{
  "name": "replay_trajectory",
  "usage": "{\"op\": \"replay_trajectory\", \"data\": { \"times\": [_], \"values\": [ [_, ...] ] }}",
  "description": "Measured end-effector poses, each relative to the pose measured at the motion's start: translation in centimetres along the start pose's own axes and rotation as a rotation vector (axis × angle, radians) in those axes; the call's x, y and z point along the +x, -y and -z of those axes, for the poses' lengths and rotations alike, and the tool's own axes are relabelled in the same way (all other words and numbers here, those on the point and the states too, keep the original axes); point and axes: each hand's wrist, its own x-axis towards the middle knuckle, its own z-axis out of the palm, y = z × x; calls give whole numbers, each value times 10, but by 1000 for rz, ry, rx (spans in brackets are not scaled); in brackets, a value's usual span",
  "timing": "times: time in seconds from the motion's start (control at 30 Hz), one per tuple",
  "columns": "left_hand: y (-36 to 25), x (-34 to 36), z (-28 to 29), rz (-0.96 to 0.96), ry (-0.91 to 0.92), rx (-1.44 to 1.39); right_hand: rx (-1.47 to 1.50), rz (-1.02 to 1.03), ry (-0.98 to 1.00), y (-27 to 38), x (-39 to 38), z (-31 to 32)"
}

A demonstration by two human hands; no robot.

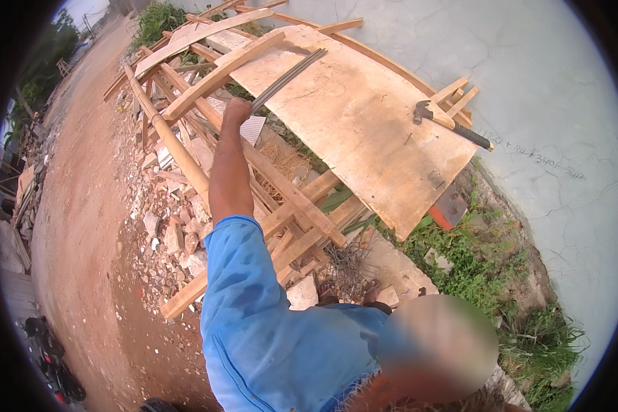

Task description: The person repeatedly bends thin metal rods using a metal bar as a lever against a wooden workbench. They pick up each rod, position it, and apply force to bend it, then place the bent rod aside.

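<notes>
1 hand is in view: the left hand (237, 110), at the end of an outstretched arm in a blue sleeve (254, 288), is closed in a fist around the near end of a bundle of thin steel rods (288, 79). The right hand does not show, so its state cannot be told. The rods lie slantwise across the upper left corner of the plywood board (350, 130), their far ends resting on it, probably so that the board bears their weight while the hand steadies the free ends past its left edge. The board lies tilted on a rough timber frame (281, 192) and appears to serve as a work surface. 1 claw hammer (450, 123) lies flat at the board's right edge, its head on the board and its black handle jutting over the edge, well apart from the hand. Left of the board and below it, broken masonry rubble (172, 226) lies among the frame's legs. Right of the board rises a cracked pale wall (529, 62), with weeds (474, 268) at its foot.
</notes>
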Motion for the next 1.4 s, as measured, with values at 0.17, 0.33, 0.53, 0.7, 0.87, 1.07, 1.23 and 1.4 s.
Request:
{"op": "replay_trajectory", "data": {
  "times": [0.17, 0.33, 0.53, 0.7, 0.87, 1.07, 1.23, 1.4],
  "values": [
    [-1, -10, 2, -121, -263, 179, 38, -45, -67, -22, -24, -6],
    [-25, -38, 38, -295, -482, 282, 216, 45, -337, -18, -41, 3],
    [-116, -141, 46, -723, -389, 30, 647, 209, -509, 94, -25, 101],
    [-222, -231, -5, -1126, -119, 24, 598, 586, -519, 215, -39, 216],
    [-309, -282, -69, -1497, -54, -1, 621, 872, -509, 276, -12, 264],
    [-358, -285, -108, -1427, -55, 9, 540, 837, 2, 259, 28, 276],
    [-376, -297, -106, -1323, -320, -208, 422, 735, -168, 243, 35, 273],
    [-331, -312, -91, -857, -224, -580, 533, 659, -144, 231, 41, 268]
  ]
}}
